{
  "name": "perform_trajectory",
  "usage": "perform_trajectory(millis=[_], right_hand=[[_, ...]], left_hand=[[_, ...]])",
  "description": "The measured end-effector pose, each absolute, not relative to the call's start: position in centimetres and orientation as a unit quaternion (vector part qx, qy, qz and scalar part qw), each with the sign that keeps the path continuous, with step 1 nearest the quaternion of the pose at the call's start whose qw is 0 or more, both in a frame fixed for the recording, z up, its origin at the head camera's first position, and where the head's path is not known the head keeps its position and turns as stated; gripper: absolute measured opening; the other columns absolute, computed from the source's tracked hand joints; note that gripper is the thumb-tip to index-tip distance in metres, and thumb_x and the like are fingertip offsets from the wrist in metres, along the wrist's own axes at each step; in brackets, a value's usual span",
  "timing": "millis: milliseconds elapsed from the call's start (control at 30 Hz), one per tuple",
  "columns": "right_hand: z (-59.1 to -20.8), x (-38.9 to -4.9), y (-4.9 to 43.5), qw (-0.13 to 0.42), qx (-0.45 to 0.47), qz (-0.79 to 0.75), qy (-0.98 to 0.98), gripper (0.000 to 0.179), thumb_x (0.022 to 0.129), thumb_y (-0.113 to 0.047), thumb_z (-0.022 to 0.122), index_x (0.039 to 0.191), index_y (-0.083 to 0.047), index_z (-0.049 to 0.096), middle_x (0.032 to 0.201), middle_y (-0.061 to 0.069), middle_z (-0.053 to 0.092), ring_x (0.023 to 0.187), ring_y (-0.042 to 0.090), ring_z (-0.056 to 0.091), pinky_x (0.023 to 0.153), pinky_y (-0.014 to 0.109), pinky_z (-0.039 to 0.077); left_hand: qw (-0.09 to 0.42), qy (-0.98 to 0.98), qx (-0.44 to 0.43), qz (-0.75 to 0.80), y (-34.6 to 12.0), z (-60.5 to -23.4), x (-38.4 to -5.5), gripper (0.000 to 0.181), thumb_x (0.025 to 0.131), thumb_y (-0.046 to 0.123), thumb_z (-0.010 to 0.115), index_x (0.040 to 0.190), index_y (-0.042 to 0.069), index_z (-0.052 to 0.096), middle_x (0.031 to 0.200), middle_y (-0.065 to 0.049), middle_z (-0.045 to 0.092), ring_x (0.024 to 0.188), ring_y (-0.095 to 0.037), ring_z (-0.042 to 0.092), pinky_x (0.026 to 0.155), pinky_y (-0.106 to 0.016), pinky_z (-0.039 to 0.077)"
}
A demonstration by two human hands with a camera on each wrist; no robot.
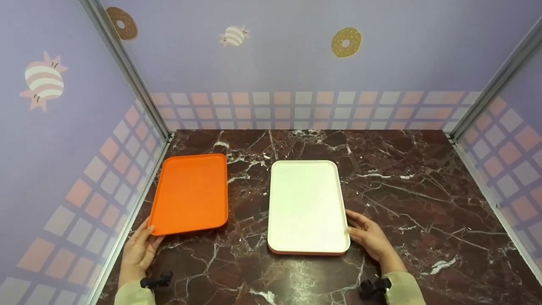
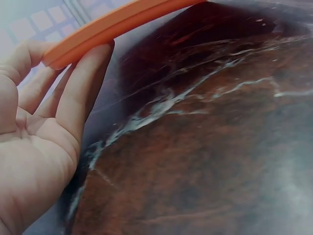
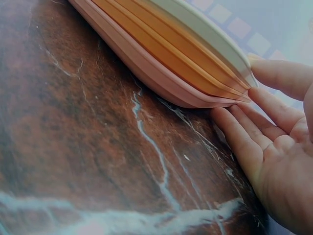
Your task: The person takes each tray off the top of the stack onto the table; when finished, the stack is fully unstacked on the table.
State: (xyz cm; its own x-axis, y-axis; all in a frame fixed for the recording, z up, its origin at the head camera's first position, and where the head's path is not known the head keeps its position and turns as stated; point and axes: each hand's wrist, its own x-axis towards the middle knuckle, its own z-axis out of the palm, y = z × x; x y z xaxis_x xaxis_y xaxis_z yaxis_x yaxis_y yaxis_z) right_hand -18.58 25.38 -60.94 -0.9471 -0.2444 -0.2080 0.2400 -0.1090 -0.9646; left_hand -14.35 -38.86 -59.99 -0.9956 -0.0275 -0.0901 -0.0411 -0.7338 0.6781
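Note:
An orange tray [image 1: 190, 192] lies flat at the table's left side. My left hand [image 1: 142, 245] is at its near left corner, with straight fingers [image 2: 78, 78] touching the underside of the orange rim [image 2: 112, 24]. In the middle sits a stack of trays with a white one [image 1: 305, 205] on top. The right wrist view shows orange and pink trays [image 3: 161, 58] nested beneath it. My right hand [image 1: 366, 233] rests beside the stack's near right corner, its straight fingertips [image 3: 254, 98] touching the bottom rim and the thumb hovering above.
The dark red marble table [image 1: 423, 203] is boxed in by lilac walls on the left, back and right, with metal posts [image 1: 127, 67] at the back corners. The orange tray lies close to the left wall. A black camera mount [image 1: 374, 287] sits on each wrist.

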Motion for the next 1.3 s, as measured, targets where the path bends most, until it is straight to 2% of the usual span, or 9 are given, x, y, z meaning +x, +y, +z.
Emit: perform_trajectory(millis=[100, 300, 400, 600, 833, 1067, 1300], right_hand=[[-60.9, -18.6, 25.4, 0.163, -0.002, -0.743, 0.649, 0.074, 0.096, 0.0, 0.064, 0.158, 0.011, 0.025, 0.166, 0.031, 0.022, 0.126, -0.004, 0.054, 0.1, 0.024, 0.057], [-60.9, -18.6, 25.4, 0.161, 0.011, -0.735, 0.658, 0.074, 0.096, -0.002, 0.067, 0.158, 0.006, 0.029, 0.167, 0.026, 0.026, 0.135, 0.005, 0.051, 0.1, 0.024, 0.058], [-61.0, -18.6, 25.5, 0.162, 0.01, -0.733, 0.66, 0.075, 0.095, -0.003, 0.068, 0.159, 0.006, 0.029, 0.167, 0.026, 0.026, 0.137, 0.005, 0.05, 0.1, 0.025, 0.058], [-61.1, -18.5, 25.5, 0.158, 0.002, -0.741, 0.652, 0.075, 0.095, -0.001, 0.067, 0.158, 0.009, 0.027, 0.166, 0.031, 0.023, 0.123, -0.007, 0.056, 0.099, 0.025, 0.058], [-61.1, -18.5, 25.6, 0.165, -0.009, -0.745, 0.646, 0.075, 0.097, -0.001, 0.064, 0.159, 0.01, 0.023, 0.167, 0.031, 0.022, 0.128, -0.002, 0.054, 0.101, 0.024, 0.057], [-61.3, -18.7, 25.5, 0.16, -0.001, -0.745, 0.647, 0.074, 0.096, 0.0, 0.065, 0.158, 0.01, 0.026, 0.166, 0.03, 0.024, 0.123, -0.008, 0.056, 0.101, 0.025, 0.058], [-61.3, -18.7, 25.4, 0.162, -0.002, -0.738, 0.655, 0.075, 0.096, -0.001, 0.066, 0.159, 0.008, 0.026, 0.167, 0.029, 0.024, 0.122, -0.009, 0.057, 0.099, 0.023, 0.058]], left_hand=[[-0.001, 0.361, -0.089, 0.928, -39.4, -59.3, -14.6, 0.042, 0.109, 0.0, 0.039, 0.118, 0.015, 0.078, 0.113, -0.005, 0.075, 0.098, -0.018, 0.076, 0.085, -0.027, 0.065], [-0.044, 0.279, -0.249, 0.926, -40.5, -57.4, -15.5, 0.021, 0.102, 0.008, 0.059, 0.095, 0.009, 0.079, 0.095, -0.004, 0.074, 0.082, -0.019, 0.075, 0.075, -0.028, 0.066], [-0.062, 0.269, -0.302, 0.913, -40.8, -56.7, -15.8, 0.018, 0.099, 0.007, 0.063, 0.088, 0.007, 0.078, 0.089, -0.004, 0.075, 0.078, -0.018, 0.074, 0.072, -0.029, 0.066], [-0.049, 0.326, -0.304, 0.894, -41.0, -56.4, -15.7, 0.029, 0.1, 0.0, 0.059, 0.083, 0.011, 0.08, 0.084, -0.002, 0.076, 0.077, -0.013, 0.074, 0.072, -0.026, 0.066], [-0.061, 0.335, -0.344, 0.875, -41.2, -56.9, -15.6, 0.03, 0.099, 0.001, 0.06, 0.08, 0.013, 0.08, 0.083, -0.001, 0.076, 0.077, -0.011, 0.075, 0.074, -0.025, 0.066], [-0.097, 0.339, -0.351, 0.867, -41.1, -57.2, -15.8, 0.028, 0.097, 0.003, 0.065, 0.076, 0.015, 0.08, 0.079, 0.001, 0.076, 0.075, -0.008, 0.074, 0.072, -0.024, 0.065], [-0.114, 0.342, -0.353, 0.863, -41.0, -57.3, -15.6, 0.035, 0.099, 0.0, 0.06, 0.074, 0.015, 0.079, 0.076, 0.001, 0.074, 0.074, -0.008, 0.074, 0.069, -0.025, 0.066]])
